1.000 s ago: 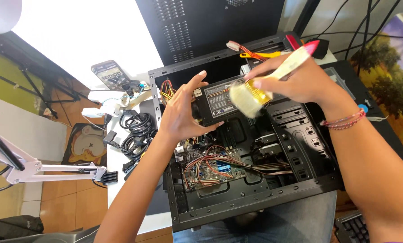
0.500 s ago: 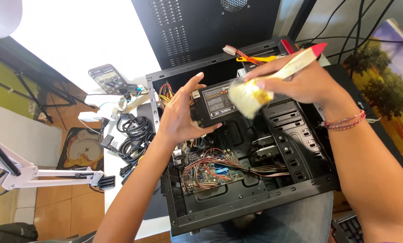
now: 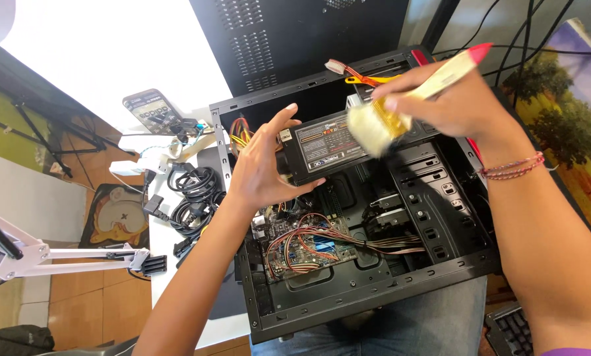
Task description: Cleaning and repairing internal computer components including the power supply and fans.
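Note:
An open black computer case (image 3: 374,290) lies on its side on my lap and the desk edge. Inside are a motherboard with striped wires (image 3: 309,247) and a black power supply unit (image 3: 338,148) near the top. My left hand (image 3: 262,168) cups the left end of the power supply, fingers spread around it. My right hand (image 3: 447,99) grips a paintbrush (image 3: 401,109) with a pale handle and red tip. Its blurred cream bristles rest on the right part of the power supply's top.
A coil of black cables (image 3: 193,191) and a phone (image 3: 154,112) lie on the white desk left of the case. A white lamp arm (image 3: 64,254) reaches in from the left. A black perforated panel (image 3: 295,39) stands behind. A keyboard corner (image 3: 513,333) sits at the bottom right.
The brush has shifted slightly over the power supply, its bristles blurred with motion. My left hand stays on the unit's left end.

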